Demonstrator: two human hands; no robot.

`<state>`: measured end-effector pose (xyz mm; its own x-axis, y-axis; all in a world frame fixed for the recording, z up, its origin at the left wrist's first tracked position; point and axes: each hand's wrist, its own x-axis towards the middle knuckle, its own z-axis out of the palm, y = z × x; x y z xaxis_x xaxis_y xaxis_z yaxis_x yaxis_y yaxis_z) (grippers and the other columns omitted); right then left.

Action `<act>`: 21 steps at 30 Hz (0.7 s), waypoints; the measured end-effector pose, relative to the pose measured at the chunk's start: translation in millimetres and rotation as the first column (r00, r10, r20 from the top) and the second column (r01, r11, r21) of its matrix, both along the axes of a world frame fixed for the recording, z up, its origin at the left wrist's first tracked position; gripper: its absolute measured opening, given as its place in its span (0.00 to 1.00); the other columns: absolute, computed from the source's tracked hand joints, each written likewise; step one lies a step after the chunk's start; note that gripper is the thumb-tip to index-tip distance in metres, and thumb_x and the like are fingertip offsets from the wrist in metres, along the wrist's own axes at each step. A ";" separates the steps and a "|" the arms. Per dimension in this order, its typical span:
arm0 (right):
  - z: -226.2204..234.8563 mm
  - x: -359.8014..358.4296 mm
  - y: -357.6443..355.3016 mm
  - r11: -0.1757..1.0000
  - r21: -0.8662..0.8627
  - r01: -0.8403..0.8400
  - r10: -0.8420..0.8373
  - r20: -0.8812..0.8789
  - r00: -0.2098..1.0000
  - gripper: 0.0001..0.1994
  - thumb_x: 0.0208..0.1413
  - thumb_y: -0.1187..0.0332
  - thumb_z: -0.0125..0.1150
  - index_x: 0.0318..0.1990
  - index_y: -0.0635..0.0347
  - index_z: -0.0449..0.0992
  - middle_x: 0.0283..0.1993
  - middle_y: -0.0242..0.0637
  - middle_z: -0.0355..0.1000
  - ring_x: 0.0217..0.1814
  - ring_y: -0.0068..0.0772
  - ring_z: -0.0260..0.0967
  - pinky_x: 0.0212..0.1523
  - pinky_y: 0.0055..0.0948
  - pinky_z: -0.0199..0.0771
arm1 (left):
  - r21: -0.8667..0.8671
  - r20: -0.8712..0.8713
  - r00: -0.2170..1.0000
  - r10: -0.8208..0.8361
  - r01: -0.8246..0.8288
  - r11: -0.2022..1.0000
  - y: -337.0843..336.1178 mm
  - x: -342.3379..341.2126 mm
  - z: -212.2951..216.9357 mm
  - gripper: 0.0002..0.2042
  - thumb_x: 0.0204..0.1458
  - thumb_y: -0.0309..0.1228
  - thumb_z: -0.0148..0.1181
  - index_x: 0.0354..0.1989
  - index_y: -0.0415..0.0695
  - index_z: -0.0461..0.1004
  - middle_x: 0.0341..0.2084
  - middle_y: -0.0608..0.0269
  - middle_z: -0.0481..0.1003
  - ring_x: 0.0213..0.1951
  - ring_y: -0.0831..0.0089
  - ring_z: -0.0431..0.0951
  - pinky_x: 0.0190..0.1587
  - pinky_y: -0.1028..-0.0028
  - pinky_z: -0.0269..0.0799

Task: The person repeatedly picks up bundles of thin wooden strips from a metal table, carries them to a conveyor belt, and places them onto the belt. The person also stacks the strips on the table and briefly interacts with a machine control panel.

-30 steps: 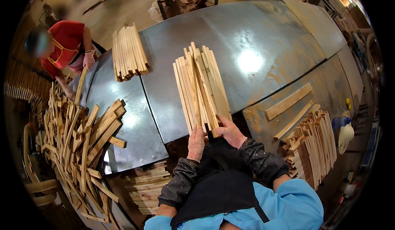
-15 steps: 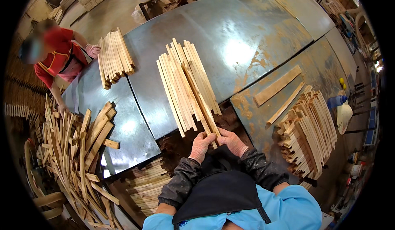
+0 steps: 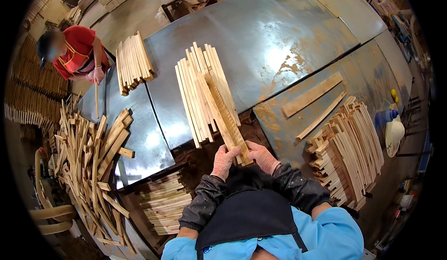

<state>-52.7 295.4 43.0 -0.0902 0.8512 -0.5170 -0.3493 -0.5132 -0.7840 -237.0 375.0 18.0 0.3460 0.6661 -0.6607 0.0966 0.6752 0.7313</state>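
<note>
Both gloved hands hold the near ends of what look like two wooden strips (image 3: 217,105), pressed together lengthwise. One face is pale and smooth, the other brown and rough. My left hand (image 3: 225,161) grips the left side with thumb and fingers. My right hand (image 3: 262,157) pinches the right side, close to the other thumb. The strips slope away from me, their far ends over a bundle of pale wooden strips (image 3: 189,103) on the metal table (image 3: 163,64).
At the far left a person in red (image 3: 81,46) holds a strip. A loose strip heap (image 3: 88,167) lies left, a small bundle (image 3: 132,62) beyond it. Stacked strips (image 3: 356,148), a flat board (image 3: 312,95) and a blue bottle (image 3: 385,116) are right. More strips (image 3: 163,202) lie below the table edge.
The held strips have come together and turned, showing a wider rough face. My hands have shifted slightly. The person in red has drawn a strip up from the heap.
</note>
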 end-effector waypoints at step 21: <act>-9.1 137.9 -424.5 0.866 0.004 0.500 -0.098 0.982 0.161 0.23 0.61 0.66 0.68 0.64 0.59 0.81 0.59 0.51 0.82 0.63 0.57 0.77 0.66 0.49 0.76 | 0.258 -0.124 0.985 0.123 -0.088 0.962 -45.3 37.6 -58.2 0.17 0.52 0.27 0.80 0.45 0.39 0.77 0.34 0.65 0.77 0.32 0.70 0.77 0.37 0.64 0.76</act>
<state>85.3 -129.1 33.9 0.8511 0.4923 -0.1823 0.3541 -0.7947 -0.4930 -199.5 329.7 -40.2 0.1825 0.8442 -0.5040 0.1459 0.4837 0.8630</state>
